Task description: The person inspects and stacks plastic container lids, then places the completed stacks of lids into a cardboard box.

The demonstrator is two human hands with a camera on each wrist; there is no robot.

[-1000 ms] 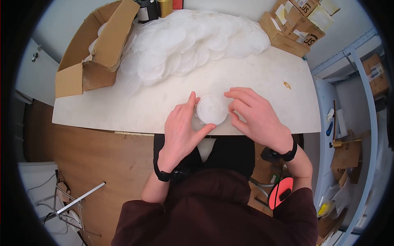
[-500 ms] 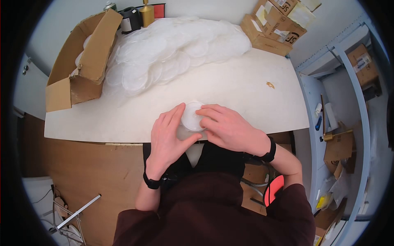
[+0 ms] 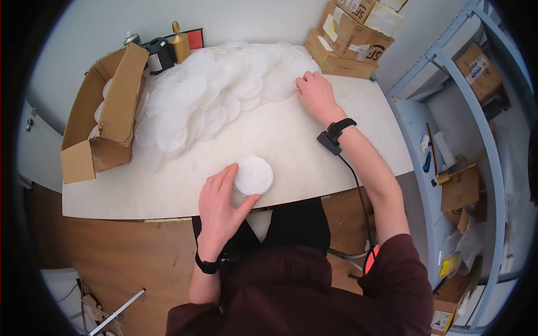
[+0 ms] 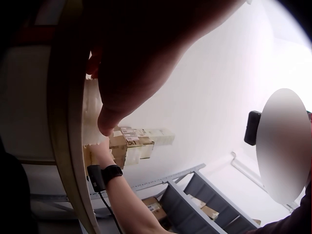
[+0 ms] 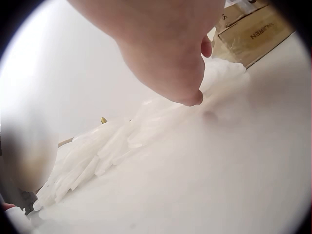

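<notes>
Cardboard boxes [image 3: 356,33] flank the translucent disc pile [image 3: 216,92] beside the right hand [image 3: 318,97].

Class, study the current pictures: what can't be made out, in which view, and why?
Whether the right hand pinches anything from the white pile: head and right wrist views, the hand hides any grip.
What lies under the round white disc at the left hand: head view, the disc covers it.
All inside the open carton: head view, its flap hides part.
</notes>
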